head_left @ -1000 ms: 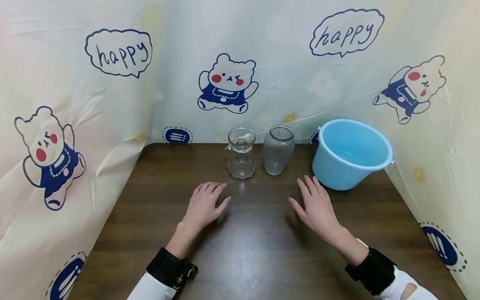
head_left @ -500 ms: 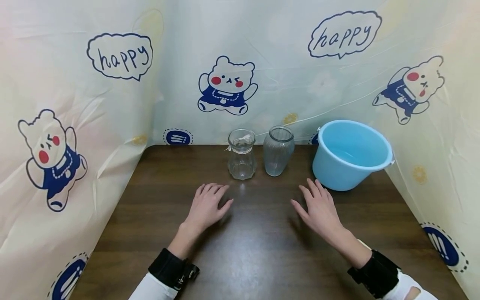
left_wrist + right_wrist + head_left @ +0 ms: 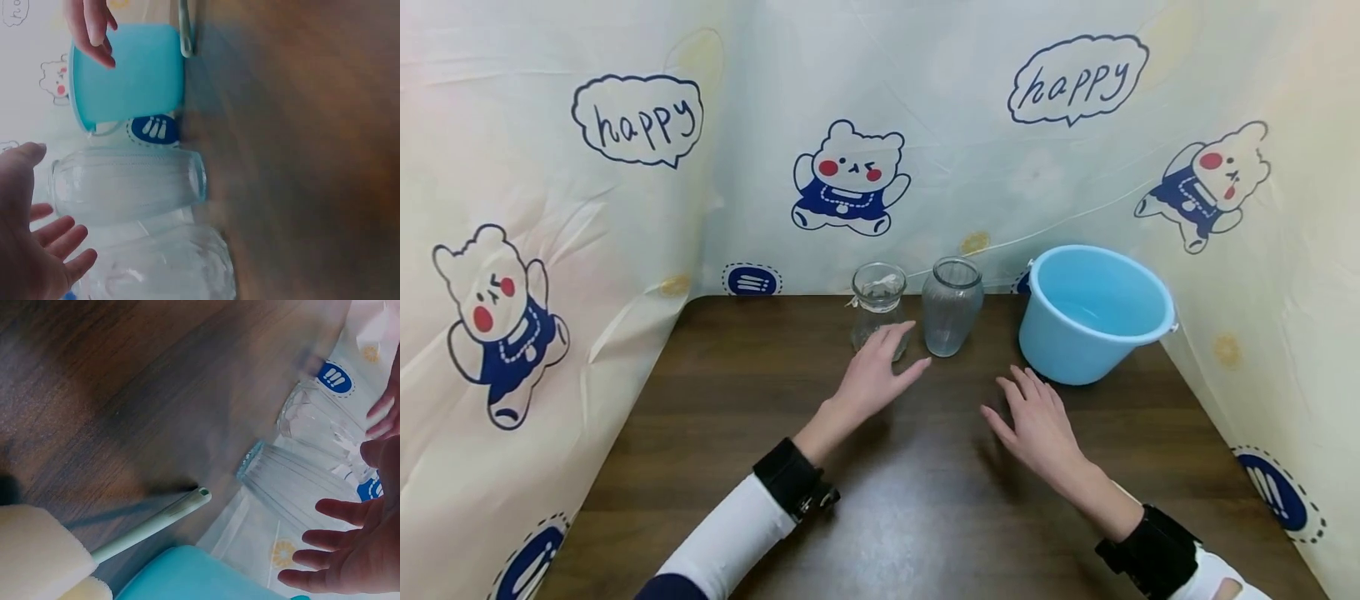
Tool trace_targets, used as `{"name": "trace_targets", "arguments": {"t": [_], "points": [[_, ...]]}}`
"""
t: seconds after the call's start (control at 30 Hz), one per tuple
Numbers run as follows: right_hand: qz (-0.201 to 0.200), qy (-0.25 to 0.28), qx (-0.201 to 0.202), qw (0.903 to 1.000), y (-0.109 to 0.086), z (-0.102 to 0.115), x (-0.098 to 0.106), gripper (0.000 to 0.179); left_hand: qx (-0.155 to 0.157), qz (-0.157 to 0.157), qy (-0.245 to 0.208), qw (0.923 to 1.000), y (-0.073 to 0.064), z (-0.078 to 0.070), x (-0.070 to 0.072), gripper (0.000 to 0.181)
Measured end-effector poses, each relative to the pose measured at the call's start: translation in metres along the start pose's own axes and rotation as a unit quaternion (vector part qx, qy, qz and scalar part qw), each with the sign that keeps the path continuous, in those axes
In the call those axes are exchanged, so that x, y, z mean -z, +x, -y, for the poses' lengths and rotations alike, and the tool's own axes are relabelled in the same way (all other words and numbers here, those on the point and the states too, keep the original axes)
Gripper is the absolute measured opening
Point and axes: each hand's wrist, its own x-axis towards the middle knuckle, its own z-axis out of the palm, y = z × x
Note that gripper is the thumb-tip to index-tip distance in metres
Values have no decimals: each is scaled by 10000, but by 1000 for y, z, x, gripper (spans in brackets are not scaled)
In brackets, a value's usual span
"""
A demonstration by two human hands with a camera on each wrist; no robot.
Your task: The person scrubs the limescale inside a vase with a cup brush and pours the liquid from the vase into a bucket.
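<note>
My left hand (image 3: pixel 874 375) reaches in front of a clear glass vase (image 3: pixel 880 286) with a flared rim and a white tie at its neck. Its fingers are extended, the thumb apart, holding nothing. Beside it stands a second, ribbed glass vase (image 3: pixel 953 312) with a bluish tint. My right hand (image 3: pixel 1037 421) hovers near the front of a light blue bucket (image 3: pixel 1060 337), fingers spread and holding nothing. Under the right forearm lies a sponge brush, its green handle (image 3: pixel 150 528) and cream sponge head (image 3: pixel 40 553) showing in the right wrist view; the head view mostly hides it.
The dark brown wooden table (image 3: pixel 700 433) carries these things along its back edge. A printed cloth (image 3: pixel 625 217) with bears and "happy" bubbles hangs behind and at both sides, close to the vases and bucket.
My left hand has moved forward and to the right, from the table's left part to in front of the left vase. The right hand stays nearly where it was; the head view tilts slightly.
</note>
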Motion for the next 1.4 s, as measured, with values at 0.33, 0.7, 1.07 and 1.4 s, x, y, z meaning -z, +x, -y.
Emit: {"name": "trace_targets", "arguments": {"t": [0.33, 0.7, 1.07, 1.4], "points": [[84, -54, 49, 9999, -4, 3, -4, 45, 615, 301, -595, 9959, 46, -5, -28, 78], [168, -81, 24, 9998, -6, -1, -8, 40, 1212, 68, -1005, 9875, 82, -10, -58, 109], [150, -142, 73, 9998, -2, -1, -2, 36, 1473, -205, -1580, 9762, 101, 2, -74, 116], [234, -216, -12, 9995, 0, -6, 2, 38, 1424, -299, -1839, 9721, 106, -1, -75, 114]]}}
